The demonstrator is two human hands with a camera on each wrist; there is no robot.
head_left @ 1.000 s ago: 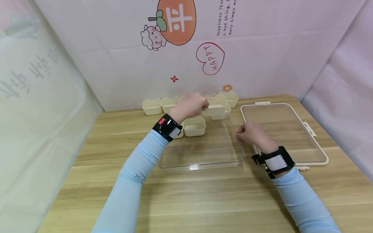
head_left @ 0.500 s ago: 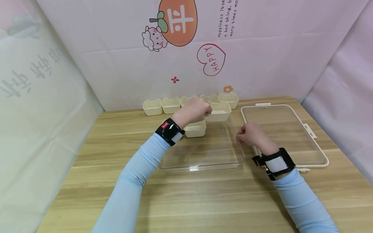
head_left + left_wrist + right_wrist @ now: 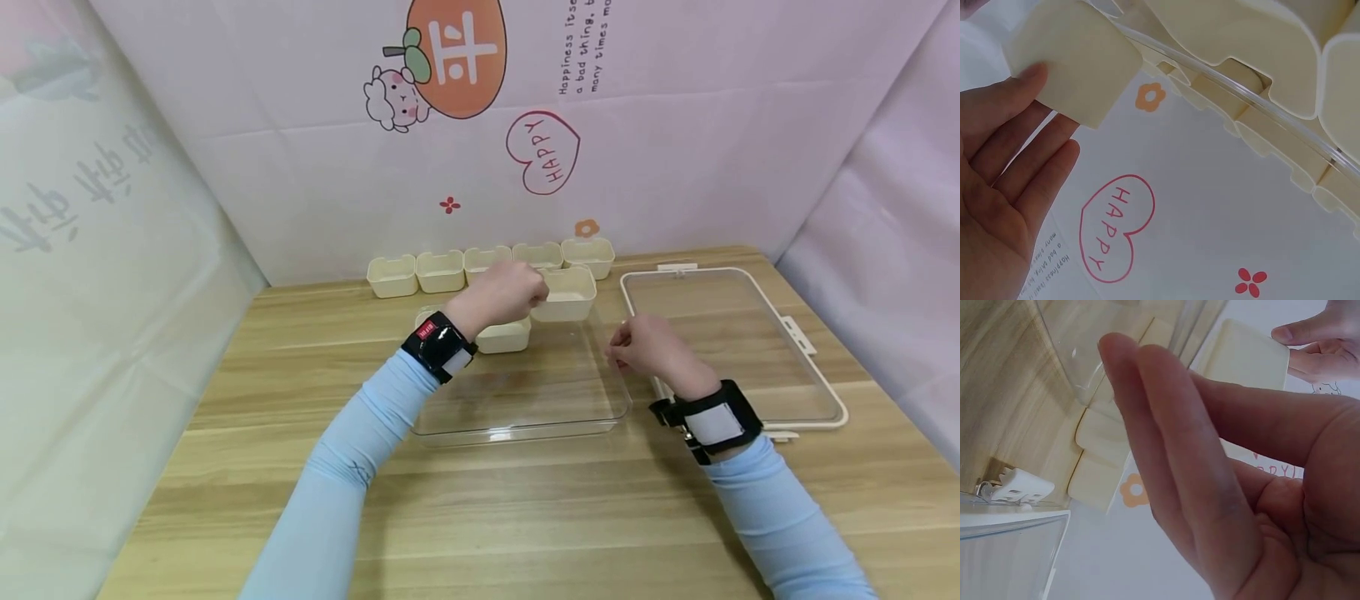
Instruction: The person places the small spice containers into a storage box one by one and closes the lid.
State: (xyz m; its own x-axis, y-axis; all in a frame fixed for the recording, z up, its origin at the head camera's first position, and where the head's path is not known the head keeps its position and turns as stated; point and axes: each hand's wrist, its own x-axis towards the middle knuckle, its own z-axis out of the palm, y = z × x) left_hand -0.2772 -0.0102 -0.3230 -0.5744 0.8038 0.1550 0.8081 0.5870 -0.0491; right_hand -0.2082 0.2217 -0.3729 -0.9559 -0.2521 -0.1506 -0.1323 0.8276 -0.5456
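My left hand [image 3: 501, 292] pinches a small cream plastic container [image 3: 564, 298] between thumb and fingers. It hangs over the back right part of a clear plastic bin [image 3: 517, 435]; in the left wrist view the container [image 3: 1079, 62] shows its smooth side. Another cream container [image 3: 504, 337] sits in the bin, with one more partly hidden behind my left wrist. At the bin's right side is my right hand [image 3: 652, 354], with fingertips right at the wall. In the right wrist view its fingers [image 3: 1179, 425] are extended, the thumb behind them, with no container in them.
Several cream containers [image 3: 393, 277] stand in a row behind the bin, along the printed backdrop [image 3: 337, 192]. A clear lid with a white rim [image 3: 795, 375] and side clips lies on the wooden table [image 3: 480, 517] at the right.
My left hand has moved slightly right and toward me with its container, lowering it at the bin's back right. More of the back row shows. The right hand has stayed put.
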